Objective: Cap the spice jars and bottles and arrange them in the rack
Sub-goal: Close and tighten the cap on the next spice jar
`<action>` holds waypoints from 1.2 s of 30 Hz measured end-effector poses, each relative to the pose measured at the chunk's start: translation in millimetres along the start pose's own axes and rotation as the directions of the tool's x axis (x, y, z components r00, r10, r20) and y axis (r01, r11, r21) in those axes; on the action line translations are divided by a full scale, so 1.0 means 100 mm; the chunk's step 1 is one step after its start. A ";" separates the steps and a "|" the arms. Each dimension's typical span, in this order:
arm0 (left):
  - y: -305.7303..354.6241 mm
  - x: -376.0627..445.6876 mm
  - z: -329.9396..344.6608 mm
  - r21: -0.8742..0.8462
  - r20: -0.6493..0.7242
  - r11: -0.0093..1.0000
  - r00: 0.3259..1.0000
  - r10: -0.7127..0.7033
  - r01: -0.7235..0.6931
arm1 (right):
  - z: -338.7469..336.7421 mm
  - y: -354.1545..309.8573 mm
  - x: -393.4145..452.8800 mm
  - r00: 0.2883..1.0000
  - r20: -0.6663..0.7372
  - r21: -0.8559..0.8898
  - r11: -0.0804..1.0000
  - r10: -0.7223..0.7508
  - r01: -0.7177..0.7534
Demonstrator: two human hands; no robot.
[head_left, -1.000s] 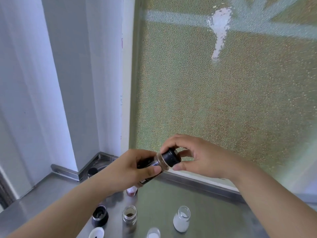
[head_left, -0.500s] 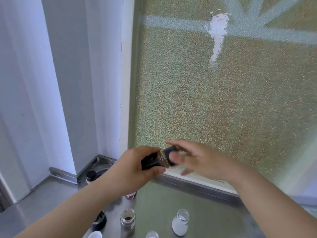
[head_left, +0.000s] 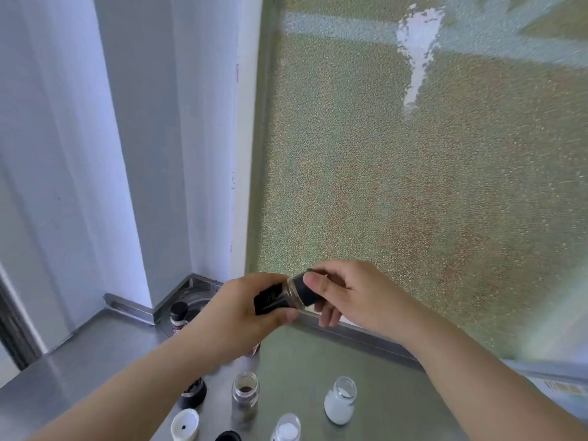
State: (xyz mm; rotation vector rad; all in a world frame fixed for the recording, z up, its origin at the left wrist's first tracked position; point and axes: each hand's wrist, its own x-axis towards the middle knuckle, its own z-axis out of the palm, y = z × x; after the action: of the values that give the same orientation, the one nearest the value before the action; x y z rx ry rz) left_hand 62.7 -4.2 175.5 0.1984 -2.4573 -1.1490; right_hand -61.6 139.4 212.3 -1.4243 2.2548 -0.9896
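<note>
My left hand grips a small glass spice jar with a dark label, held tilted above the steel counter. My right hand pinches the black cap on the jar's mouth with thumb and fingers. Below on the counter stand an open jar of brown spice, an open jar of white powder and another open white-filled jar at the bottom edge. A capped jar with a black lid stands in the back corner. No rack is in view.
A loose white cap and a black cap lie on the steel counter under my left forearm. A frosted glass pane rises right behind the hands. White wall panels fill the left.
My right hand's fingers have closed back around the black cap after spreading half a second ago. The jar stays in my left hand, slightly lower and more level.
</note>
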 end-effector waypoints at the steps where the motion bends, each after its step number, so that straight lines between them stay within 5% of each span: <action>1: -0.03 -0.02 -0.01 -0.011 0.004 1.000 1.000 -0.011 0.011 | 0.03 0.00 0.01 1.000 0.024 -0.010 1.000 -0.007 0.007; 14: -0.71 -0.40 -0.31 -0.018 -0.149 0.981 0.970 -0.194 0.194 | 0.77 -0.09 0.55 0.976 0.131 -0.197 0.961 -0.173 0.196; 23: -1.61 -0.69 -0.59 0.074 -0.116 0.907 0.907 -0.405 0.414 | 1.79 -0.03 1.17 0.962 0.269 -0.253 0.961 -0.037 0.108; 31: -2.35 -0.81 -1.04 0.108 -0.272 0.809 0.800 -0.535 0.578 | 1.99 -0.02 2.19 0.998 0.063 -0.211 0.977 -0.009 0.022; 36: -2.59 -0.79 -1.23 0.086 -0.283 0.792 0.777 -0.562 0.604 | 2.39 0.19 2.80 0.987 0.108 -0.279 0.957 0.117 -0.083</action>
State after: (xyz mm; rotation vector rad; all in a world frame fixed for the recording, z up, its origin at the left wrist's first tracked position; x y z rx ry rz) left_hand 174.8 -234.8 24.9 1.1648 -2.3220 -1.0451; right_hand -67.4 -195.2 57.8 -1.4151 2.4145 -0.5564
